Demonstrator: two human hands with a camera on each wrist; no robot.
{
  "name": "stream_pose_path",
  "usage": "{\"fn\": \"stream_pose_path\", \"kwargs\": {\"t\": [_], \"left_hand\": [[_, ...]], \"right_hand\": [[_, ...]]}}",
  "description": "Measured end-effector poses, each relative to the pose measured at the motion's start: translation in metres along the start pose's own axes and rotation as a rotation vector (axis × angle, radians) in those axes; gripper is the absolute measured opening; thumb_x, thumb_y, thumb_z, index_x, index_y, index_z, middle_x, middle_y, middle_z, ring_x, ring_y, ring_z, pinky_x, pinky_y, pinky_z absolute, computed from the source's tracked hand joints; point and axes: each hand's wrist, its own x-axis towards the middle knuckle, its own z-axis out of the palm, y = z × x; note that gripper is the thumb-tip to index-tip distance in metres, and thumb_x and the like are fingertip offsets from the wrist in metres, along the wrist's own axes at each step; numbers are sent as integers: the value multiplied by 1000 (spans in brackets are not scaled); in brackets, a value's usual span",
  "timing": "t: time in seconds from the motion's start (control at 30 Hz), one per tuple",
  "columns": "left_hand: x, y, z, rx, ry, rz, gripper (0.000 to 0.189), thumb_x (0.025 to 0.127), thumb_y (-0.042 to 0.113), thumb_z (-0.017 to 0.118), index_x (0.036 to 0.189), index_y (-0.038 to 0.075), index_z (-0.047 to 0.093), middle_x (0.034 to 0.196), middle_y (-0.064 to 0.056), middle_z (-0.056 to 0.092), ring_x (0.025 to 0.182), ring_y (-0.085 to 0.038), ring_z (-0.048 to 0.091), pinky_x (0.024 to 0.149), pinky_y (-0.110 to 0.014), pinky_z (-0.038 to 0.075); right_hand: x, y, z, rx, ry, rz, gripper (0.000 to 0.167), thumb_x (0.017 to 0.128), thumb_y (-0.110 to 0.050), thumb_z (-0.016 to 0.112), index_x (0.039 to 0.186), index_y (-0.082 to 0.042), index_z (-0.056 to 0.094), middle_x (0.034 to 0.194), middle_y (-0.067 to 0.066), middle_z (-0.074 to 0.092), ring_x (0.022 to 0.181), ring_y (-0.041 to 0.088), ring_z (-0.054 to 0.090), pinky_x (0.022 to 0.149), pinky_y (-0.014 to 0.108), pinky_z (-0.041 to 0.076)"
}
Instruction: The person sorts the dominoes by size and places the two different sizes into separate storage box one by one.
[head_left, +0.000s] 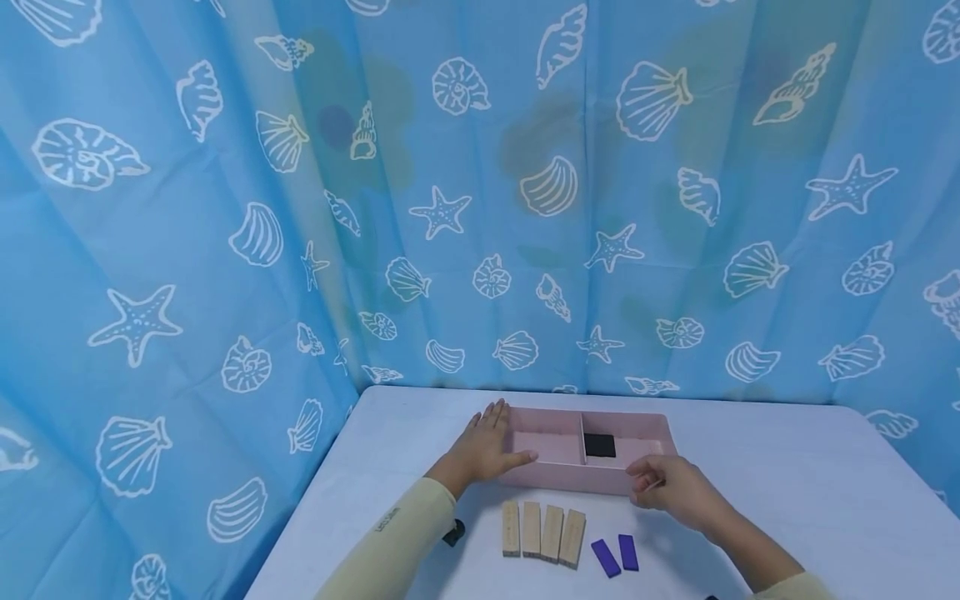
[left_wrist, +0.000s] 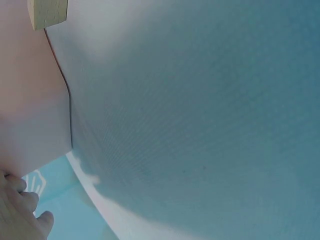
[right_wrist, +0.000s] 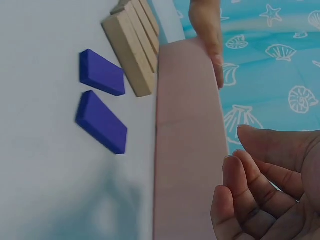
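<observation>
A pink two-compartment box [head_left: 555, 477] lies on the table, with a flat black square [head_left: 600, 446] inside its right compartment. My left hand [head_left: 483, 446] rests against the box's left end, fingers extended along it and thumb reaching over the front rim. The left wrist view catches only some fingertips [left_wrist: 31, 197] beside the box wall. At the front right corner is my right hand [head_left: 671, 487], its fingers loosely bent. The right wrist view shows a gap between thumb and fingers, with nothing held there.
Several light wooden blocks [head_left: 531, 529] lie side by side in front of the box. Two purple blocks [head_left: 606, 558] are to their right. A small black object [head_left: 453, 532] sits by the left sleeve. Behind the white table [head_left: 795, 467] hangs a blue shell-patterned curtain [head_left: 480, 208].
</observation>
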Motion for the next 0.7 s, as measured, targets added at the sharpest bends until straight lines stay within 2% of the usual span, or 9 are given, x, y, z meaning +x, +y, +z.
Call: {"fn": "stream_pose_path", "kwargs": {"t": [0.17,0.37,0.7], "left_hand": [[0,-1,5,-2,-6,-15,107,84,80,38,156,5,12,162,-10,10,147,-25,8,117,-44,12],[0,-1,8,-25,-8,-4,107,84,80,38,156,5,11,162,-10,9,147,-25,7,117,-45,11],[1,-3,1,-14,-14,-3,106,85,79,38,156,5,11,162,-11,9,147,-26,7,117,-45,11]], "right_hand": [[-7,8,7,10,-9,30,37,82,-4,76,117,2,65,83,3,60,77,18,56,69,32,52],[-13,18,17,-14,-56,73,37,81,-4,76,115,5,64,80,3,60,74,18,56,66,32,49],[-17,27,31,-1,-72,135,34,78,-3,77,110,1,65,80,3,60,73,18,56,63,33,50]]}}
